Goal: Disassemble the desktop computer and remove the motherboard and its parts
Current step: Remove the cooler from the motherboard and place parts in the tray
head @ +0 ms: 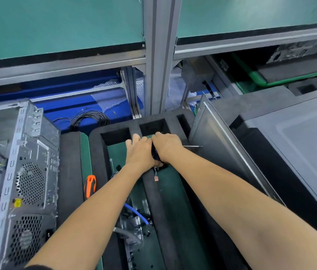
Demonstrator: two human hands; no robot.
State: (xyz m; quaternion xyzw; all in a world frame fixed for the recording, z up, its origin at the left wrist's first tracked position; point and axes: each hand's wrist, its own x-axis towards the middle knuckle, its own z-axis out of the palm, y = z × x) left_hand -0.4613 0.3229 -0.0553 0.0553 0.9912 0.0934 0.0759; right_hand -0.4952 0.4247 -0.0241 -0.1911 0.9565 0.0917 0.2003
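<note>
Nearest you, in the black foam tray (95, 152) on the green tabletop (84, 152), a blue cable (136, 212) and a grey cable (128, 235) lie over a metal part at the tray's near-left side. An orange-and-black screwdriver handle (90, 185) rests by the tray's left wall. Further in, your left hand (139, 151) and right hand (166, 146) meet over a small dark component (156, 154); both grips are curled round it, and a thin lead with a small reddish tag (156, 178) hangs from it toward you. The part is mostly hidden, so you cannot tell its long axis or which way it points.

The risk, as I judge it: the dangling lead could snag on the foam divider, or the part could slip between your hands. A thin metal shaft (192, 146) pokes out to the right of your right hand and could scrape the leaning grey steel side panel (218, 145). The opened silver computer case (31, 172) stands at the tabletop's left edge, rear fan grille facing you.
</note>
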